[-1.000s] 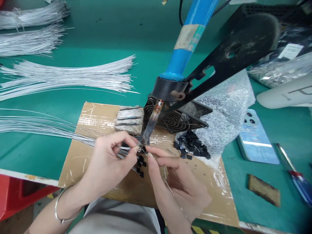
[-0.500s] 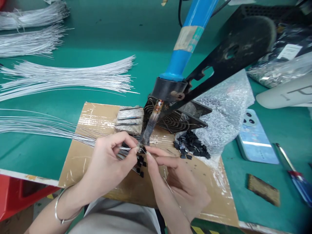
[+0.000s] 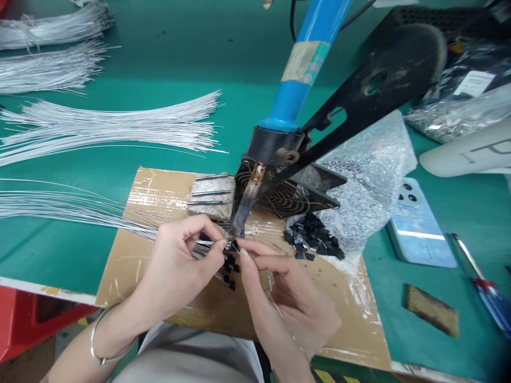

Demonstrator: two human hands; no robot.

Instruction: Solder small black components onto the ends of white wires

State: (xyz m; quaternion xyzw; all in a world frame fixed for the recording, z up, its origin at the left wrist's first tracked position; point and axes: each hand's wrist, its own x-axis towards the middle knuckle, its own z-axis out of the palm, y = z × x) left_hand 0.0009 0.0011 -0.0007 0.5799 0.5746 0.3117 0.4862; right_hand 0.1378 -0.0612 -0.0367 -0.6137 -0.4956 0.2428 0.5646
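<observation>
Wire [image 3: 203, 242] lies near the centre of the frame, pinched between thumb and forefinger of the left hand [image 3: 181, 263], its end by the tip of the soldering iron [image 3: 285, 109]. Just beside it, the right hand [image 3: 293, 298] pinches a thin metal strand [image 3: 275, 305]; contact is too small to tell. Cardboard [image 3: 343, 314] lies beneath, black pieces [image 3: 315, 236] heaped right of centre, pale wires [image 3: 120, 125] upper left, a phone [image 3: 423, 229] at right.

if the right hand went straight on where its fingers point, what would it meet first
Going that way, the right hand would probably meet the lower end of the soldering iron first; the left hand is so close that, with depth unclear, it could come first.
</observation>
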